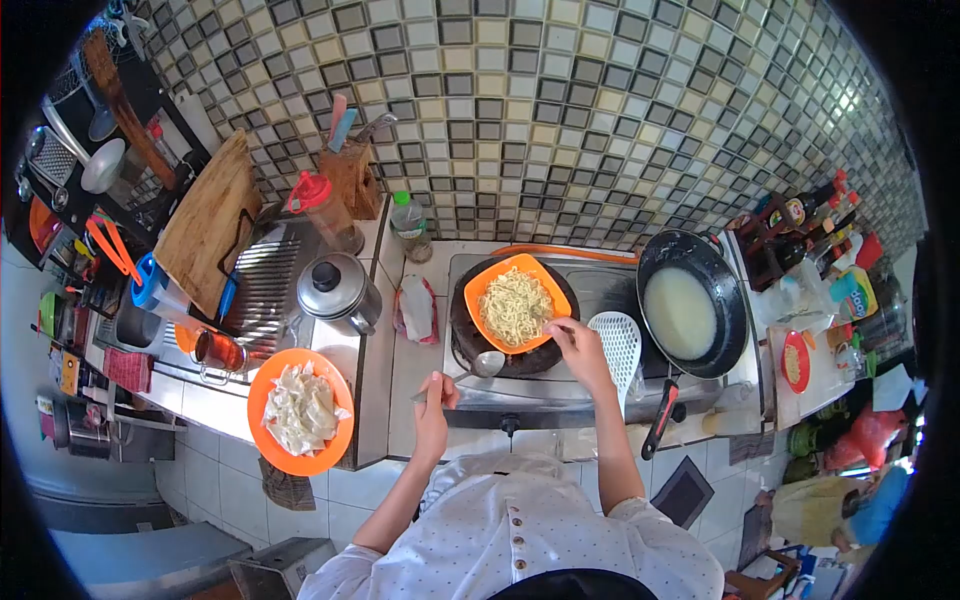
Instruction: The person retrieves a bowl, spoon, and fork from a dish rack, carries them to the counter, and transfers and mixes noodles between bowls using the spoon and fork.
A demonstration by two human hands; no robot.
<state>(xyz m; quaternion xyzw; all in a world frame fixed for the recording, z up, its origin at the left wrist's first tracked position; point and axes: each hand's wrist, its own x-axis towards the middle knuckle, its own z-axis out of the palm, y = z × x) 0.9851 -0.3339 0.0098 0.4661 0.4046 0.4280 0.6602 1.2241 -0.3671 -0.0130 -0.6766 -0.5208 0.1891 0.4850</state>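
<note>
An orange square bowl (483,334) of noodles (515,308) sits over the left burner of the stove. My left hand (432,415) is closed around the handle of a metal spoon (488,364), whose bowl lies low and left of the orange bowl. My right hand (582,352) is closed at the bowl's right side on a thin metal utensil, seemingly a fork (543,313), its end at the noodles. The tines cannot be made out. Right of that hand lies a white slotted spatula (616,345).
A black frying pan (735,355) with pale cloudy liquid stands on the right burner, its red-black handle pointing forward. At left are an orange plate (262,440) of whitish food, a metal pot (338,290) and a glass mug (218,352). Bottles (795,210) crowd the right counter.
</note>
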